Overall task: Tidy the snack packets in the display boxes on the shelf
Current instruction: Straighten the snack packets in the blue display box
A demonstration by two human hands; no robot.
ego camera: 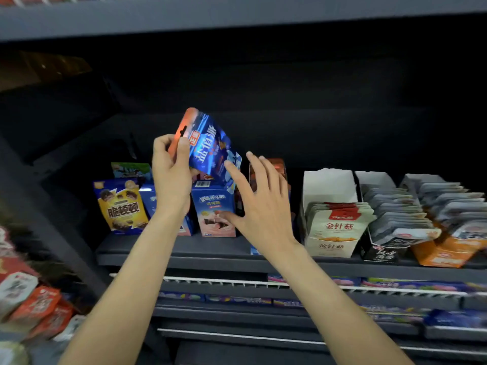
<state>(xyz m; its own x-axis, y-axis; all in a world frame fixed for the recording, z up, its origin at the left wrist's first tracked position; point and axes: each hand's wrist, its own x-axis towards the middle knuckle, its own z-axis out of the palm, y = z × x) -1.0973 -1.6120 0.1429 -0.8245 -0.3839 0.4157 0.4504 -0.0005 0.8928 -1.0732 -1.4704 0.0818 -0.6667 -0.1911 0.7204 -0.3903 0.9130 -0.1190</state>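
A dark shop shelf (168,248) runs across the view under a deep unlit recess, with cartons and display boxes standing along its front edge. The landmark is the pink-and-blue carton (214,209) at its middle. Directly above that carton the left hand (172,169) pinches a glossy blue packet (208,146) by its orange top edge, tilted and clear of the shelf. The right hand (259,204) is spread open and holds nothing, its thumb touching the carton's front. Well to the right of the carton stands the white display box (332,246) of packets. The pinch looks light; the slick foil could slip and fall behind the carton. The spread hand could also knock that carton over.
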